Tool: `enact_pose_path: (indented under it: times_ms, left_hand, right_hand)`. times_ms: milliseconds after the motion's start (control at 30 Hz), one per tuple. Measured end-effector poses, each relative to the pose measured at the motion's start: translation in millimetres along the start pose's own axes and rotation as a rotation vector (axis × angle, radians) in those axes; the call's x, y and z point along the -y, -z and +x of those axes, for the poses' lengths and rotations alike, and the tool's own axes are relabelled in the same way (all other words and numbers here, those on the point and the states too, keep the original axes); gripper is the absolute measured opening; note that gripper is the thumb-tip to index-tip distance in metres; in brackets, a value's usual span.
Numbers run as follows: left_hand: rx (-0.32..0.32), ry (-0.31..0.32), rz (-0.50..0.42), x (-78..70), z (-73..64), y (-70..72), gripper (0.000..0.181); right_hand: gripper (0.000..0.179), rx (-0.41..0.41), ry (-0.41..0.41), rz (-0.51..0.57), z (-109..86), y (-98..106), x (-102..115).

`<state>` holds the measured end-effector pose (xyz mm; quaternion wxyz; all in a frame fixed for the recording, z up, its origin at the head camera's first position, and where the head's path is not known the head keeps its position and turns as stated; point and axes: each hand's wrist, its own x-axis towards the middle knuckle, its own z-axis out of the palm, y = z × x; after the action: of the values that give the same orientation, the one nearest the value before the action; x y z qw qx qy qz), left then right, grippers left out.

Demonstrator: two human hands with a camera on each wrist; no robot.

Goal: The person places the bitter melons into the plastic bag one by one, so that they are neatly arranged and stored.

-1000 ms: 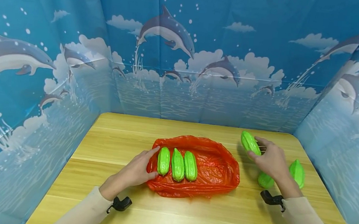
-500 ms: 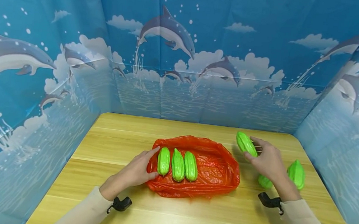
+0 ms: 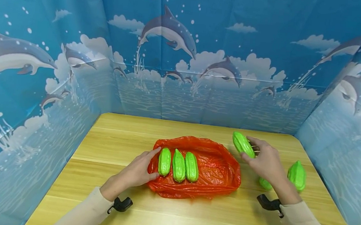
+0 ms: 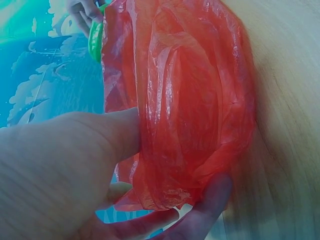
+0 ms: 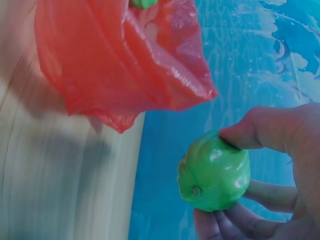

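On the yellow wood-grain table (image 3: 170, 222) before me, 3 ridged green oblong gourds (image 3: 179, 166) lie leftward in the red plastic bag (image 3: 216, 174); 2 more gourds (image 3: 297, 176) lie right of it.

No text or number is readable anywhere, on neither the green gourd (image 3: 243, 144) in the right hand (image 3: 266, 160) nor the red bag (image 3: 189, 193) left of that grip

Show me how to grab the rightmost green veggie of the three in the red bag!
I'd pinch the rightmost green veggie round its middle from above, coming in on its right side. It lies long and narrow; the red bag has bare room there, while another veggie lies close on its left.
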<state>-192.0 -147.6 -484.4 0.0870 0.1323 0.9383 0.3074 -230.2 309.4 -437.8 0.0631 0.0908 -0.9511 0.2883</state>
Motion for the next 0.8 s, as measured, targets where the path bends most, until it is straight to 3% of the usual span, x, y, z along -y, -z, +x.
enact_pose_path:
  times_ms: [800]
  left_hand:
    - [-0.001,0.002,0.000,-0.4,-1.6,0.9,0.100]
  right_hand:
    - [0.072,-0.006,0.080,0.017,-13.6,-4.0,32.1]
